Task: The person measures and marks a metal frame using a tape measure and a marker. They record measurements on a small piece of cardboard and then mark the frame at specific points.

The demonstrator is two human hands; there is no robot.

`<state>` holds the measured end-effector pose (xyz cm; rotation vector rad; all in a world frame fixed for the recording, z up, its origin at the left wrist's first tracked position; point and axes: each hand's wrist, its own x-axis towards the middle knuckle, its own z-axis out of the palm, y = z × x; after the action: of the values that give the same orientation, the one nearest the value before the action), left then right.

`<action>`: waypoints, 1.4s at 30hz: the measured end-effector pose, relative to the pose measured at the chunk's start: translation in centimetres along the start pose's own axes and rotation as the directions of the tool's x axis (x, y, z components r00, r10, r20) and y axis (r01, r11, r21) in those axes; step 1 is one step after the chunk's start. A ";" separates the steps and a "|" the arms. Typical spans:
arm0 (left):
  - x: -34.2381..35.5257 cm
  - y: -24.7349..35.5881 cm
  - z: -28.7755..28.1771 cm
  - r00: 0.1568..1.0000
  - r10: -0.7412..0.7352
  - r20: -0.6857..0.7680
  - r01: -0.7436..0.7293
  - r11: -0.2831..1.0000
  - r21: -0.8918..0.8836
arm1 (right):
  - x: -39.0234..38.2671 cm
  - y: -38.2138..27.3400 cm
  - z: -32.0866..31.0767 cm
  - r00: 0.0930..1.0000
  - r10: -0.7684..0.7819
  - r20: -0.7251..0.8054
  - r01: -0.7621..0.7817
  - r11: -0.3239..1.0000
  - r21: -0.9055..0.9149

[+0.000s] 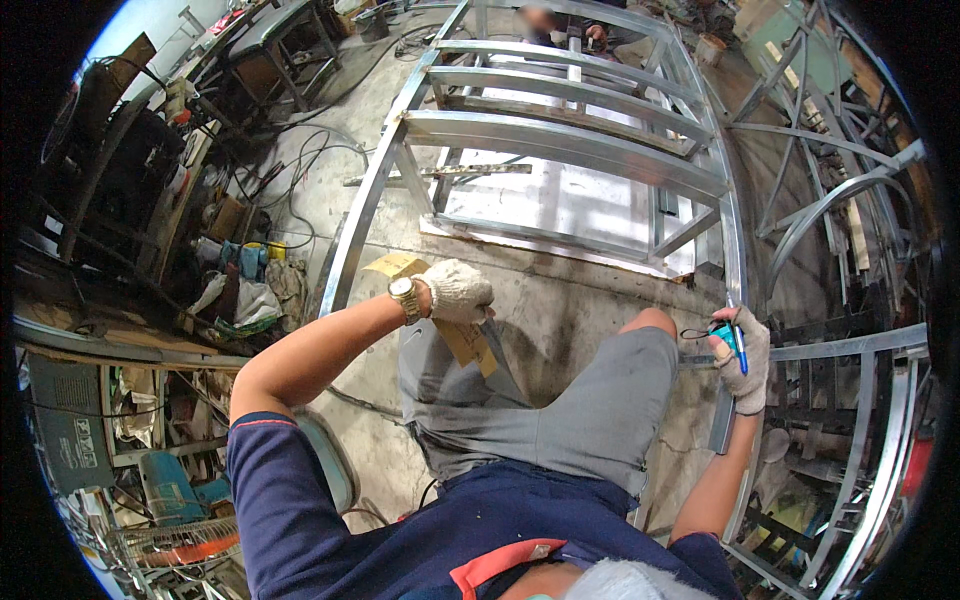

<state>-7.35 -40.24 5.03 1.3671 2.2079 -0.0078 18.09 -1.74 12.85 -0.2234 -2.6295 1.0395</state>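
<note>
My left hand, in a pale knitted glove with a metal watch at the wrist, is closed on a piece of brown cardboard. The cardboard hangs over my left thigh, and part of it sticks out behind the wrist. My right hand, also gloved, is closed around a blue pen and a small teal-and-black thing whose kind I cannot make out. This hand is beside the right rail of a large silvery metal frame. A short grey metal piece shows below it, against the forearm.
Another person's hand is at the frame's far end. A white sheet lies under the frame. Cables and a cluttered bench line the left. A fan stands at lower left. Metal stands crowd the right.
</note>
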 end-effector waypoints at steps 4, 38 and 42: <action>0.0 0.0 0.1 1.000 0.013 -0.006 -0.013 1.000 -0.001 | 0.0 0.0 0.0 1.000 0.026 0.010 -0.026 1.000 0.007; 0.1 -0.1 0.1 1.000 -0.011 0.013 0.011 1.000 0.009 | 0.1 -0.1 -0.1 1.000 -0.030 -0.006 0.030 0.997 -0.069; 0.0 -0.1 0.1 1.000 -0.004 -0.003 0.004 1.000 0.003 | 0.1 0.2 0.0 1.000 -0.015 -0.003 0.015 0.999 -0.030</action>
<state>-7.43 -40.36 4.94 1.3653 2.2141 -0.0111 18.02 -1.58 12.78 -0.2107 -2.6413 0.9951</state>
